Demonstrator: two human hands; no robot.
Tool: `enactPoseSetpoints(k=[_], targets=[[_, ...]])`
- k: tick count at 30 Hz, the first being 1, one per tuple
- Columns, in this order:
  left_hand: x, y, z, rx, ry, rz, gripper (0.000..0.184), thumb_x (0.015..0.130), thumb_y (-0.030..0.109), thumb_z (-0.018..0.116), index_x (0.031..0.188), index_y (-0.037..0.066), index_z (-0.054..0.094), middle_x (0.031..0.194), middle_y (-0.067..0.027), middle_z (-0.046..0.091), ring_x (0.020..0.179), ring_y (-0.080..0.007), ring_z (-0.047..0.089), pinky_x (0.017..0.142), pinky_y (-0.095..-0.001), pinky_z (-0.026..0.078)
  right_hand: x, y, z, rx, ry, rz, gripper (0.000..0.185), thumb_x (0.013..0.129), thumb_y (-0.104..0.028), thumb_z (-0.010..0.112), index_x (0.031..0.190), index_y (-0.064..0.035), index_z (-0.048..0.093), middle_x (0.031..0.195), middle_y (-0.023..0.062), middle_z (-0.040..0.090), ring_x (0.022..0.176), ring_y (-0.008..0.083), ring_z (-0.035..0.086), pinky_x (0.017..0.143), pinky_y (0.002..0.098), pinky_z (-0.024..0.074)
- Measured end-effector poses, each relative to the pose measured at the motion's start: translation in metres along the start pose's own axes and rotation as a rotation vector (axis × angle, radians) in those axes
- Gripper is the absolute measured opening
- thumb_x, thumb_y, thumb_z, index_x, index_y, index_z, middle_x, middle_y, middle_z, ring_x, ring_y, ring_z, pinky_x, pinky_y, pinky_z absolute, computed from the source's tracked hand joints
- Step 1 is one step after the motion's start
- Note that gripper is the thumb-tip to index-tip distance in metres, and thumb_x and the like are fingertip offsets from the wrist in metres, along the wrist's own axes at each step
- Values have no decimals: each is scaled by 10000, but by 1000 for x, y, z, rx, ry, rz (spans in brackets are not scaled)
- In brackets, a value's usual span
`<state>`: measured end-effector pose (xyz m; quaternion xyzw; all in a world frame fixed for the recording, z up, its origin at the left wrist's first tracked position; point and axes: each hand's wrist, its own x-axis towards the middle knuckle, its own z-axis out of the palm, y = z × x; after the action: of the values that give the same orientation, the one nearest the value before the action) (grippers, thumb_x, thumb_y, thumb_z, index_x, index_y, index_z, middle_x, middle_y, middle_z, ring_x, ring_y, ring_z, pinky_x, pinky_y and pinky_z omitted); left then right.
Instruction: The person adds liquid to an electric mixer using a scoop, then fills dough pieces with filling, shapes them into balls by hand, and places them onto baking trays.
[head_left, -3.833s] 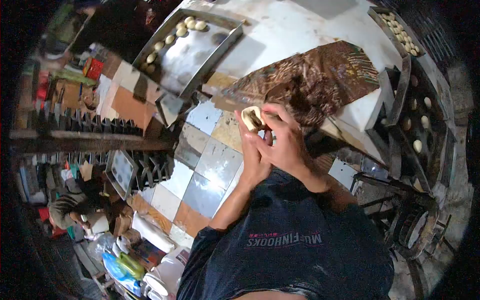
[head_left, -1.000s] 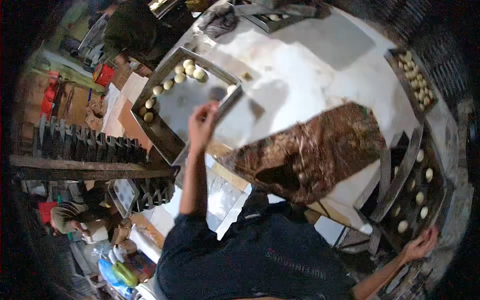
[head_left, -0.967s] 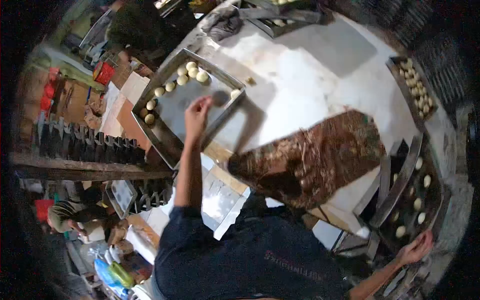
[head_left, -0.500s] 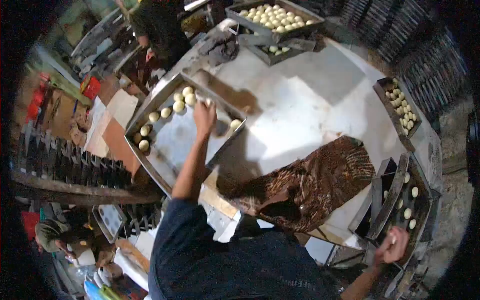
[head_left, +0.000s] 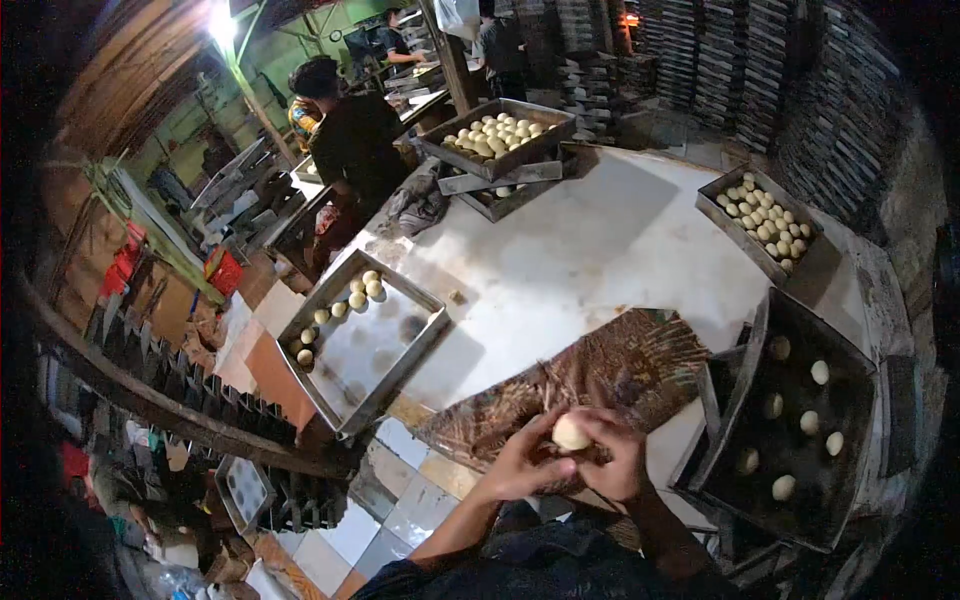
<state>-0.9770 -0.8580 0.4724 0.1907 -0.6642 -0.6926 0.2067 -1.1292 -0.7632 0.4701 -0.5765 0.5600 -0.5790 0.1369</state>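
A pale round dough ball (head_left: 571, 432) sits between my two hands in front of my body. My left hand (head_left: 525, 462) cups it from the left, its thumb below the ball. The fingers of my right hand (head_left: 617, 452) curl around the other side. Beneath the hands a brown patterned cloth (head_left: 640, 358) lies crumpled on the pale tabletop (head_left: 560, 270). To the left, a shallow metal tray (head_left: 390, 378) holds several dough balls along its far sides. On the right, a dark tray (head_left: 765, 500) carries several spaced-out dough balls.
Stacked trays (head_left: 548, 172) with many dough balls stand at the table's far edge, near a grey rag (head_left: 418, 205). Another full tray (head_left: 715, 205) is at the far right. A person (head_left: 355, 140) in dark clothing is beyond the table. Tall tray stacks (head_left: 760, 80) line the back.
My left hand has left the left tray and my right hand has left the right tray. Both have come together around a dough ball over the cloth. The view has tilted up.
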Motion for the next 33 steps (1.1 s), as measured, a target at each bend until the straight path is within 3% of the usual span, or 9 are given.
enactPoseSetpoints(k=[2, 4, 8, 12, 18, 22, 24, 29, 33], targets=[[-7, -12, 17, -205, 166, -173, 365, 901, 146, 617, 1217, -18, 541, 1173, -77, 556, 1051, -135, 527, 905, -294, 431, -1, -29, -11, -27, -185, 28, 441, 797, -132, 684, 1209, -28, 567, 1276, 192, 520, 1193, 324, 508, 965, 394, 435], [-11, 1, 45, -148, 342, 64, 299, 921, 114, 578, 1188, -19, 553, 1090, -59, 564, 990, -117, 532, 862, -273, 433, -18, -35, -7, -9, -21, -6, 436, 838, -151, 649, 1238, -17, 541, 1283, 208, 510, 1200, 322, 503, 967, 386, 431], [-38, -13, 79, 273, 457, 449, 310, 890, 74, 582, 1197, 30, 585, 1143, -139, 461, 1029, -220, 492, 859, -293, 424, -42, -49, 2, 152, 166, 115, 347, 896, -145, 579, 1182, 50, 554, 1129, 175, 600, 1051, 223, 589, 888, 311, 453], [-72, -3, 78, 45, 319, 389, 736, 920, 441, 461, 1433, -31, 224, 1480, -205, 197, 1372, -297, 214, 1104, -404, 182, -64, -61, 41, 81, 363, 34, 195, 921, -113, 536, 1022, 35, 614, 888, 116, 638, 782, 156, 599, 689, 302, 475], [-170, 0, 9, 251, 533, 24, 484, 959, 309, 508, 1280, -51, 470, 1121, -103, 602, 1015, -154, 562, 881, -300, 440, -74, -27, 149, -33, -28, 17, 267, 931, -235, 504, 957, 3, 622, 835, 145, 543, 720, 291, 582, 675, 372, 466], [-235, -21, -18, -721, 699, -79, 314, 969, 253, 500, 1123, -9, 579, 1022, -61, 629, 893, -157, 600, 777, -287, 485, -87, -79, 186, 221, -77, 112, 324, 943, -301, 461, 1012, -14, 594, 1095, 180, 398, 965, 307, 519, 826, 371, 430], [-253, -58, -9, -552, 670, -48, 318, 968, 249, 500, 1137, -15, 559, 1051, -87, 623, 933, -176, 600, 760, -286, 491, -107, -87, 202, 38, -19, -49, 347, 944, -320, 446, 1003, -17, 606, 1019, 172, 479, 903, 299, 549, 821, 384, 442], [-271, -77, -24, -1107, 399, -185, 497, 926, 319, 542, 1209, -84, 471, 1220, -221, 547, 1127, -315, 557, 985, -424, 463, -144, -67, 185, 310, -215, 442, 396, 936, -344, 489, 865, 21, 626, 868, 104, 626, 789, 209, 604, 729, 319, 471], [-265, -61, -37, -1051, 334, -137, 583, 916, 324, 551, 1253, -131, 416, 1277, -260, 494, 1114, -315, 566, 970, -409, 475, -152, 40, 101, -581, 40, 272, 117, 739, -43, 611, 838, -1, 564, 790, 175, 579, 754, 311, 577, 666, 396, 463]])
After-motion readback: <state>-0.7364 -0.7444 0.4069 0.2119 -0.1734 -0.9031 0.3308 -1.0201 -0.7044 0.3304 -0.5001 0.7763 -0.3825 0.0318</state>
